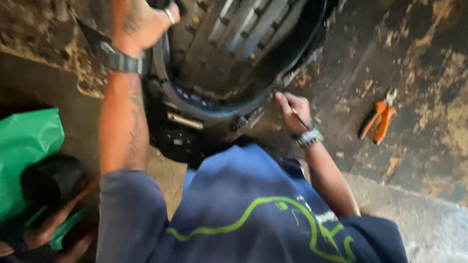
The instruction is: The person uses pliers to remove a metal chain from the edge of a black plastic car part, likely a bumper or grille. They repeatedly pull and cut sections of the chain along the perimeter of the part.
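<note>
Hands working at the edge of a dark ribbed panel

Hands are both sitting on the big dark plastic panel, which is standing in the far middle of my view, its ribbed inner face turned toward me. I am seeing my left hand curling around the panel's left rim at the far left, fingers closed over the edge, a ring showing on one finger and a dark watch on the wrist. My right hand is resting at the panel's near right rim, fingers pinching a thin dark tool; motion blur is keeping me from telling what kind of tool it is. A metal-banded watch is circling that wrist.

Pliers with orange handles are lying on the stained concrete floor to the right, well apart from the right hand. At the near left, a green plastic bag is lying beside a round dark object I cannot make out. My blue shirt with its green line drawing is filling the near middle.
</note>
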